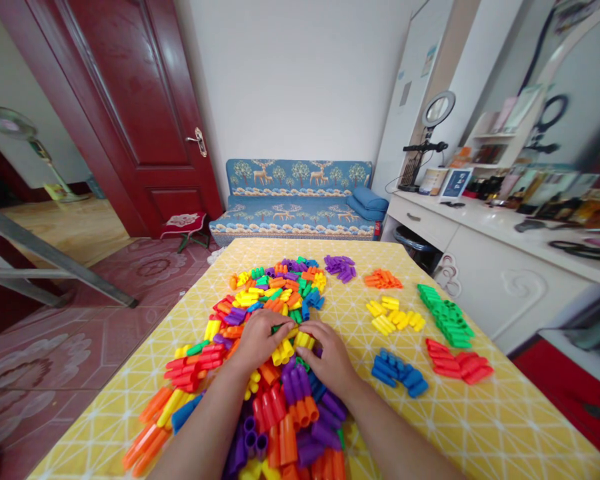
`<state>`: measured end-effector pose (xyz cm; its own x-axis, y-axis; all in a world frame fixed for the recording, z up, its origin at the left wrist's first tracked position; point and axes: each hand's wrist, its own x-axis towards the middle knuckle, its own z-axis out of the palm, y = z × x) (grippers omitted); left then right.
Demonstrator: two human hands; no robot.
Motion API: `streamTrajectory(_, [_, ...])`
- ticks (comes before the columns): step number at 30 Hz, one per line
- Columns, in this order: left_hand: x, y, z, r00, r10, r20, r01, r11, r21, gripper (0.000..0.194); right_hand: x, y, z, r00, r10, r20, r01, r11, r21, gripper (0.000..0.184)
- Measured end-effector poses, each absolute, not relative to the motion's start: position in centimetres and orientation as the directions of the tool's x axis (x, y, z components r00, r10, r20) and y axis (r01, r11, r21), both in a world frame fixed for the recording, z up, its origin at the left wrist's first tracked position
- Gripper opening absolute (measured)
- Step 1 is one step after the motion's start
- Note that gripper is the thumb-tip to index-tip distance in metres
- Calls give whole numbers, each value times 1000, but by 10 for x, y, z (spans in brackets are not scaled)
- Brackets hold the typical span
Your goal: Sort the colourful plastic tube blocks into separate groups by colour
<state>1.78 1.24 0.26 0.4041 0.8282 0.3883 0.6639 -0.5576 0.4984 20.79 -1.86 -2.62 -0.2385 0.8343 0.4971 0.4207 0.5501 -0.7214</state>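
A heap of bullet-shaped plastic tube blocks [273, 400] in red, orange, yellow, green, blue and purple lies under and around both hands. My left hand [260, 339] is over the middle of the heap, its thumb and fingers closed together. Beside those fingertips are a bit of green and some yellow blocks [283, 351]; which piece they grip is hidden. Facing it from the right, my right hand [331, 358] has its thumb and fingers curled around a joined yellow tube block [305, 339]. The fingertips of both hands almost meet.
Separate colour groups lie to the right: purple [340, 267], orange [383, 279], yellow [394, 315], green [445, 316], red [459, 361] and blue [399, 372] blocks. Beyond the table [525, 417] stand a blue patterned sofa [300, 212] and a white dresser [480, 250].
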Motion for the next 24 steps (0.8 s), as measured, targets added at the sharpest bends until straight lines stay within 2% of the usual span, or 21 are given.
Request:
streamTrajectory(13, [18, 13, 0, 357, 848, 392, 659, -526, 538, 22, 208, -15, -30, -245, 859, 449, 476, 510, -717, 31])
streamTrajectory(24, [17, 15, 0, 360, 848, 388, 667, -525, 529, 25, 208, -12, -35, -138, 886, 443, 435, 456, -776, 31])
